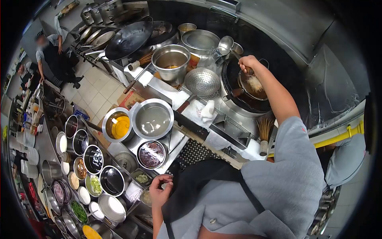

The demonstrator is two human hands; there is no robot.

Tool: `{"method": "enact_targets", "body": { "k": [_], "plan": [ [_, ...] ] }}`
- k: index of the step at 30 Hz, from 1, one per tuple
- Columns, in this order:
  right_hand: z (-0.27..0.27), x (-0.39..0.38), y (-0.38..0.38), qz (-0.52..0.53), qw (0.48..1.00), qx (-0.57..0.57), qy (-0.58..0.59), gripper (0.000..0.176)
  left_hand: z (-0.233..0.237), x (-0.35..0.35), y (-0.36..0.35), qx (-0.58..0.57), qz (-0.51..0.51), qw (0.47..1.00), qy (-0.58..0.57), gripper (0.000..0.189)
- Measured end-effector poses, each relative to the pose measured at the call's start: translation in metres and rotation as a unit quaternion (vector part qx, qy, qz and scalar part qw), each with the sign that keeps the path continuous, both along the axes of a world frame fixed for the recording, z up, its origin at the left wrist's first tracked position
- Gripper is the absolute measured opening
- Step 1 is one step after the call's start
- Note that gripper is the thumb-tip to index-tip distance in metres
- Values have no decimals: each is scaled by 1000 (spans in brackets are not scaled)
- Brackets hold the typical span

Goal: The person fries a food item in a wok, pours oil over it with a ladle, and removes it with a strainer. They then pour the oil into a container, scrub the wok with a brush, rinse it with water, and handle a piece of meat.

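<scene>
My right hand [248, 63] is closed around the wooden handle [249, 71] of a utensil that reaches into the wok. Its working end is hard to make out. Pale, foamy food [254, 84] sits in dark liquid inside the wok [229, 77]. A second wooden handle [237, 92] sticks out on the wok's near side. Close to my apron, my left hand [161, 190] has its fingers curled, and I see nothing in it. Beside that hand are a small container of chopped pale green food [141, 177] and a folded white cloth [133, 192].
Left of the wok are a perforated strainer [202, 82], a steel pot [170, 59] and a ladle [225, 45]. A bamboo brush [264, 133] stands at the stove's front. Pots of yellow liquid [120, 126] and clear liquid [152, 118] sit nearer. Another person [55, 59] stands far left.
</scene>
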State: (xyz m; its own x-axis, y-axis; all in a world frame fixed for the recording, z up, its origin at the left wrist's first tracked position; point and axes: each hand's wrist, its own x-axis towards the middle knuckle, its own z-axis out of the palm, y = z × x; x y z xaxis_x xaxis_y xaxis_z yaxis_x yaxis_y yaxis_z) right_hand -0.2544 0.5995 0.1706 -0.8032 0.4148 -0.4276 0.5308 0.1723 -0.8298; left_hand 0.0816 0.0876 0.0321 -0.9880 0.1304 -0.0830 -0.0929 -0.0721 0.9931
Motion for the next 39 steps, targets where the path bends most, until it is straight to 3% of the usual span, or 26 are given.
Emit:
{"method": "enact_targets", "body": {
  "k": [1, 2, 4, 5, 6, 8, 9, 12, 14, 15, 17, 19, 20, 22, 23, 24, 26, 32, 34, 36, 39],
  "plan": [
    [-1, 1, 0, 28, 995, 94, 1, 19, -1, 0, -2, -1, -1, 1000, 3, 24],
    [-5, 3, 3, 27, 995, 94, 1, 19, -1, -1, -4, -2, -2, 1000, 7, 24],
    [-12, 7, 6, 112, 930, 349, 14, 21, 3, -3, -6, 0, 13, 1000, -4, 25],
    [-8, 16, -2, 93, 919, 383, 4, 14, 4, -4, -9, 2, 28, 1000, -14, 25],
    [-10, 24, -8, 92, 919, 383, 5, 14, 3, -5, -12, 2, 28, 1000, -14, 25],
    [-12, 39, -17, 68, 961, 253, 88, 11, -1, -10, -19, -36, 21, 999, 8, 27],
    [-7, 44, -27, 36, 991, 77, 100, 9, -3, -14, -22, -35, 18, 999, 10, 27],
    [-29, 42, -28, 36, 993, 82, 71, 12, -2, -20, -29, -32, 17, 999, 5, 28],
    [-40, 60, -66, 21, 981, 183, 66, 15, 9, -29, -34, -65, 3, 997, 31, 27],
    [-63, 60, -69, 2, 988, 115, 104, 16, 9, -32, -36, -64, 4, 997, 32, 27],
    [-70, 81, -109, -15, 982, 142, 122, 21, 6, -38, -37, -62, 20, 997, 37, 26],
    [-85, 91, -149, 5, 957, 217, 190, 38, -7, -44, -35, -59, 10, 997, 40, 25],
    [-94, 94, -167, 6, 927, 309, 213, 42, -7, -43, -37, -58, -3, 998, 39, 25],
    [-113, 87, -195, 3, 947, 273, 168, 45, 21, -46, -34, -95, -15, 993, 65, 26],
    [-152, 73, -193, 26, 912, 344, 221, 49, 24, -46, -36, -97, -22, 993, 62, 25],
    [-153, 68, -207, -10, 945, 310, 102, 56, 24, -48, -39, -95, -33, 993, 60, 25],
    [-168, 61, -222, 16, 938, 346, -6, 69, 24, -47, -45, -99, -39, 992, 64, 25],
    [-207, 59, -242, -8, 958, 285, -15, 82, 20, -21, -45, -128, -13, 992, 12, 24],
    [-248, 60, -236, 77, 943, 322, 38, 88, 27, -10, -36, -117, 9, 993, -7, 24],
    [-175, 110, -263, 186, 948, 257, -2, 88, 23, 0, -26, -119, 25, 993, 6, 24],
    [-186, 168, -260, 276, 912, 284, 110, 91, 19, 13, -10, -133, 45, 990, 12, 25]
  ]
}}
